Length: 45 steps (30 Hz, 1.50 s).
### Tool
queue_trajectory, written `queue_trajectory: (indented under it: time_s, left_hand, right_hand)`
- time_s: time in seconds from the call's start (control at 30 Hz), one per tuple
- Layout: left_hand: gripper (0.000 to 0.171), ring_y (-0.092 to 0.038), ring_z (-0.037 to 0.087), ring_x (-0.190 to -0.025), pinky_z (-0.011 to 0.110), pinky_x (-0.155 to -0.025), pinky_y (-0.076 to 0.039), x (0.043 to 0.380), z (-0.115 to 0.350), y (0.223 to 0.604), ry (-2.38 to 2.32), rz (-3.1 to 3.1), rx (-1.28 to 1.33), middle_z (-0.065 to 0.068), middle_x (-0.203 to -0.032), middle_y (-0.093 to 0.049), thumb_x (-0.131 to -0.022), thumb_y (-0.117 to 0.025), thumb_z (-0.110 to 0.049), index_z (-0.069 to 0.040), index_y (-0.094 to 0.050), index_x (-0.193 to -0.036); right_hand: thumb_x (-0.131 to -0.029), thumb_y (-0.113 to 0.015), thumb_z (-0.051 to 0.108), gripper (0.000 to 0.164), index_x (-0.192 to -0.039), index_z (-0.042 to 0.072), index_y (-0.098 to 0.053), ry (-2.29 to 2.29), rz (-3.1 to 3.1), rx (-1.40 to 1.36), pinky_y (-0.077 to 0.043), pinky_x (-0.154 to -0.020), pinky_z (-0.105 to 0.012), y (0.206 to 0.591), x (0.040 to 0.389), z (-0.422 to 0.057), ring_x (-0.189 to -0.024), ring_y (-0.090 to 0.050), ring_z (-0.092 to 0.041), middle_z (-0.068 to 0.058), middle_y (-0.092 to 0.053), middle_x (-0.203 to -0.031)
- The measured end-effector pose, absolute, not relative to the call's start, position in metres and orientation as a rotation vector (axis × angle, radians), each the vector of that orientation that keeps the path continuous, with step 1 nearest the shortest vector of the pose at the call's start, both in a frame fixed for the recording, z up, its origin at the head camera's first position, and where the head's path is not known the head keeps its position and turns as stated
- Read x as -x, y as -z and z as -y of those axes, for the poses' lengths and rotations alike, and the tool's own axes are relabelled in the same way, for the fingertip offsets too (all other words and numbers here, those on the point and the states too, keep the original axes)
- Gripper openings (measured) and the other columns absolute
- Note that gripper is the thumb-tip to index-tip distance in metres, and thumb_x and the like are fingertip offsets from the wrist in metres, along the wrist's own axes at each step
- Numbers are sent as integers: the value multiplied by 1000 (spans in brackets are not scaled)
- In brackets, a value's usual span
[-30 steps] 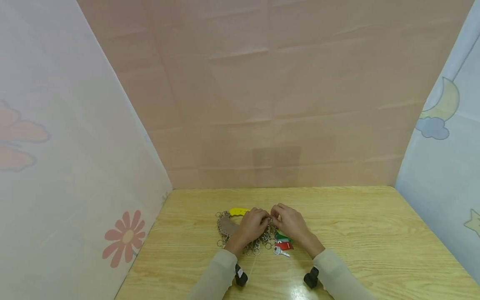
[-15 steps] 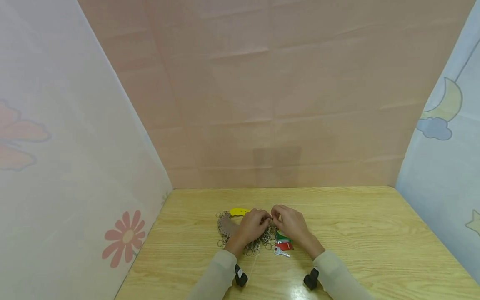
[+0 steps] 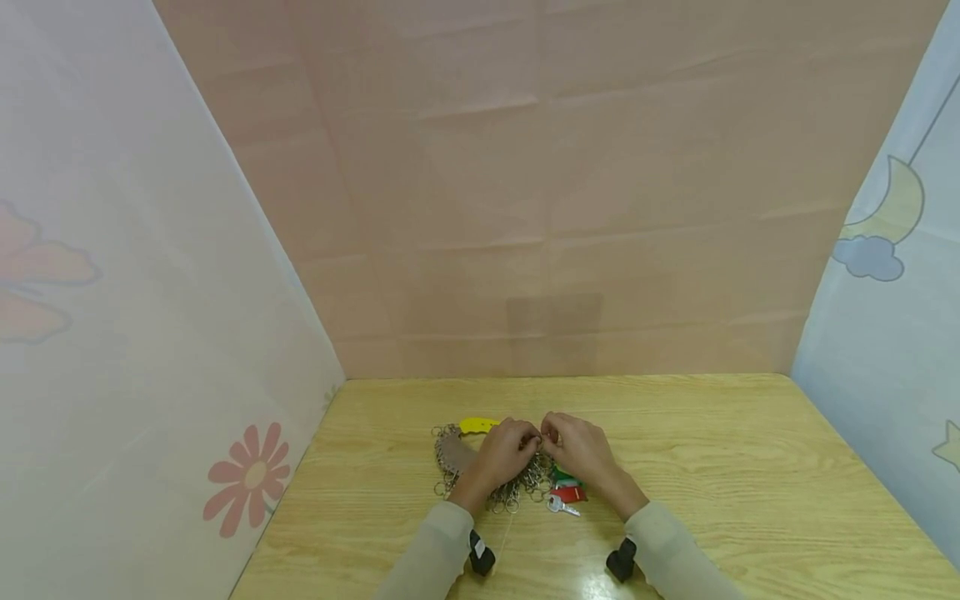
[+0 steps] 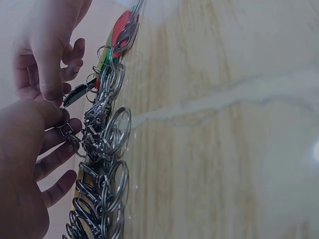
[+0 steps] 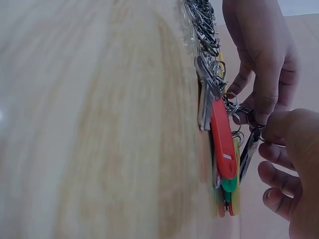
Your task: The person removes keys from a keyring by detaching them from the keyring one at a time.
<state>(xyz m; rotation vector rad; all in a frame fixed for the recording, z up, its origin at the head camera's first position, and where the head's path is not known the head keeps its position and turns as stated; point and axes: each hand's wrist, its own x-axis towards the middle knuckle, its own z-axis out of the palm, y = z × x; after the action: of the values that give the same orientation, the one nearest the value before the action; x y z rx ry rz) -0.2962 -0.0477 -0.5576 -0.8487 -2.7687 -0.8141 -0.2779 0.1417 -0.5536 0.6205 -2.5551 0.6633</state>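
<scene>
Toward the far edge of the table (image 3: 675, 500), a little left of midway between its side edges, you have your left hand (image 3: 508, 447) and right hand (image 3: 581, 442) nearly meeting over a cluster of key hardware. With your left thumb and a finger you pinch a small metal clasp (image 4: 67, 131), the remaining fingers fanned apart; with your right fingertips you pinch near a thin ring (image 5: 257, 128) from which a dark, flat, glossy piece (image 5: 249, 152), perhaps a key, hangs. You seem to be partway through the work: ring and clasp are close together, but whether they are linked yet you cannot tell here. On the side toward the right edge, a red tag (image 3: 568, 494), a green tag (image 3: 566, 477) and a silver key (image 3: 562, 505) lie bunched; which are fastened is unclear. Toward the left edge, many loops look bare, so plenty may be left. Your holder is a curved, dull brown plate (image 3: 452, 452) with a smooth yellow piece (image 3: 477, 425) near it, fringed by round, shiny wire rings (image 3: 512, 504); the tags look like slick plastic against the table's pale, streaked wood grain.
</scene>
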Motion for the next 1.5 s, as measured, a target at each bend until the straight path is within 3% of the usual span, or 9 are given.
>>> queue_trajectory:
  time_s: [0.23,0.57,0.8,1.17,1.5]
  left_hand:
    - [17,-52,3,-80,33,-90,-52,295,48,559,798,2755,862,-8,-99,-77,-109,-64,-25,-21,-81,-110]
    - [17,-52,3,-78,23,-74,-46,295,49,560,806,2749,868,-7,-97,-76,-108,-64,-25,-20,-81,-109]
    - [17,-54,3,-79,26,-79,-48,295,49,560,813,2761,872,-8,-96,-76,-109,-64,-26,-21,-80,-108]
    - [19,-51,2,-78,24,-76,-45,295,48,557,852,2791,859,-8,-96,-76,-110,-62,-26,-21,-81,-108]
    - [20,-52,3,-78,25,-77,-46,294,48,556,886,2783,858,-6,-96,-76,-110,-62,-23,-19,-81,-106]
  right_hand:
    - [-94,-78,9,17,-90,20,-65,-764,2639,-586,-38,-54,-22,552,277,-141,-58,-42,-2,9,-59,-79]
    - [-95,-77,9,19,-89,20,-63,-779,2634,-569,-37,-55,-22,550,276,-139,-59,-42,-2,11,-57,-78]
    - [-93,-77,7,20,-89,21,-63,-752,2611,-580,-36,-53,-22,551,276,-140,-57,-41,-1,12,-58,-77]
    - [-92,-79,8,23,-88,23,-61,-723,2581,-645,-34,-54,-22,553,277,-142,-58,-38,-1,14,-50,-73]
    - [-93,-79,8,22,-89,22,-63,-716,2584,-660,-36,-55,-22,553,277,-143,-60,-40,-1,14,-52,-75]
